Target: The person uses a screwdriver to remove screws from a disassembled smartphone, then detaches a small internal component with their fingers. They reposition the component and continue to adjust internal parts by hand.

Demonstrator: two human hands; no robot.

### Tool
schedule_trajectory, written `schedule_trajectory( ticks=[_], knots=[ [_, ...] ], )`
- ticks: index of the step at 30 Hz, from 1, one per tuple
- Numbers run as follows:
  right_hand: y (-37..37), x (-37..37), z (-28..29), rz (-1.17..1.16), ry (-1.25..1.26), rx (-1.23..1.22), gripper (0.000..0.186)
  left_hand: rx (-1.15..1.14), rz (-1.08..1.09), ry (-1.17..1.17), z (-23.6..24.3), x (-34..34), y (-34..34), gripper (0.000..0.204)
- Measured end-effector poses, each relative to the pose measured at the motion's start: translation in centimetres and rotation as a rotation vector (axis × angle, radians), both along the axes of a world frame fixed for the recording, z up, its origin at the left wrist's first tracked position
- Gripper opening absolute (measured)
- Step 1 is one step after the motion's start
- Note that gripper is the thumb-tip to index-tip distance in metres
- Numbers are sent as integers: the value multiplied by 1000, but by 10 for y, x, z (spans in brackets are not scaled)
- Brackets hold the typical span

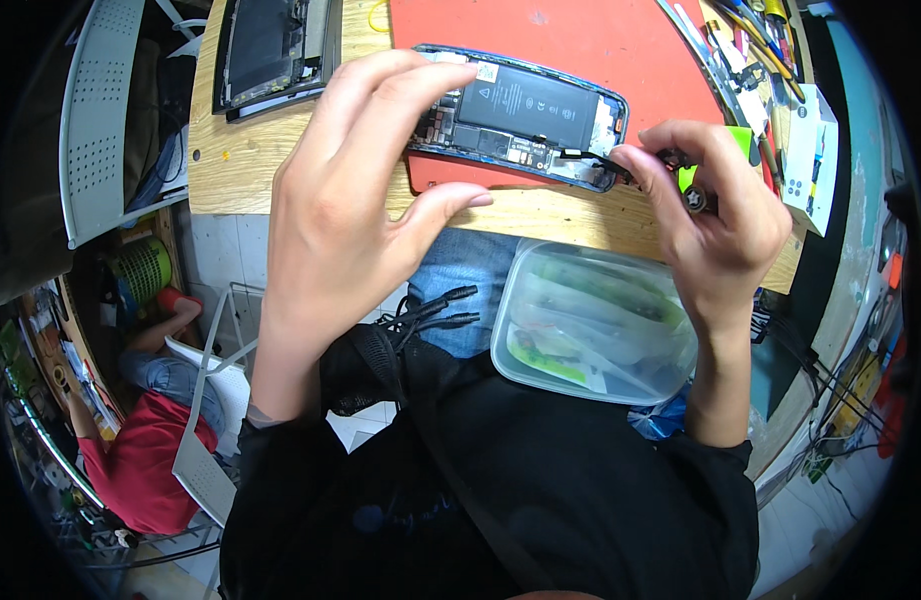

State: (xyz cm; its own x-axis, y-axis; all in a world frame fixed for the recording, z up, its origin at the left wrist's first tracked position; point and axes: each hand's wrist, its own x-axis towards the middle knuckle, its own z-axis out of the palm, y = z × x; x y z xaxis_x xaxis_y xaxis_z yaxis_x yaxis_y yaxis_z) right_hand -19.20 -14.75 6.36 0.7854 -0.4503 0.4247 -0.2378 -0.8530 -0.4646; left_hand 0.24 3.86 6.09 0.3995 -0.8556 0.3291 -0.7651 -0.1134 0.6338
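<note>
An opened smartphone with a blue frame lies face up, its black battery and circuit board bare. Over its left end is my left hand, fingers stretched out and fingertips at the far part of the phone. The left thumb points right, apart from the near edge. At the phone's right end, my right hand is closed on a slim black tool, whose tip reaches over the near right corner of the board. A round dark end with a star-like mark shows under the right fingers; whether it belongs to that tool I cannot tell.
The phone rests on a red mat on a wooden table. Another opened device lies far left. Several tools and a white box crowd the right. A clear plastic tub sits below the edge. Someone in red is at lower left.
</note>
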Motion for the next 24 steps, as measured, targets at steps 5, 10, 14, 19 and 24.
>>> schedule_trajectory(
  ticks=[5, 10, 14, 19, 24],
  knots=[
    [7, 1, -4, 45, -104, -100, 19, -81, -68, 42, -4, -11, -12, 44],
    [14, -1, -5, 72, -109, -159, 22, -92, -36, 67, -11, -23, -22, 26],
    [17, 0, -7, 110, -131, -156, 21, -119, -72, 21, -17, -23, -32, 23],
    [16, 4, -9, 131, -166, -136, 20, -106, -104, -11, -19, -21, -34, 21],
    [13, 8, -2, 103, -123, -97, 22, -120, -108, -83, -24, -19, -34, 16]
  ],
)
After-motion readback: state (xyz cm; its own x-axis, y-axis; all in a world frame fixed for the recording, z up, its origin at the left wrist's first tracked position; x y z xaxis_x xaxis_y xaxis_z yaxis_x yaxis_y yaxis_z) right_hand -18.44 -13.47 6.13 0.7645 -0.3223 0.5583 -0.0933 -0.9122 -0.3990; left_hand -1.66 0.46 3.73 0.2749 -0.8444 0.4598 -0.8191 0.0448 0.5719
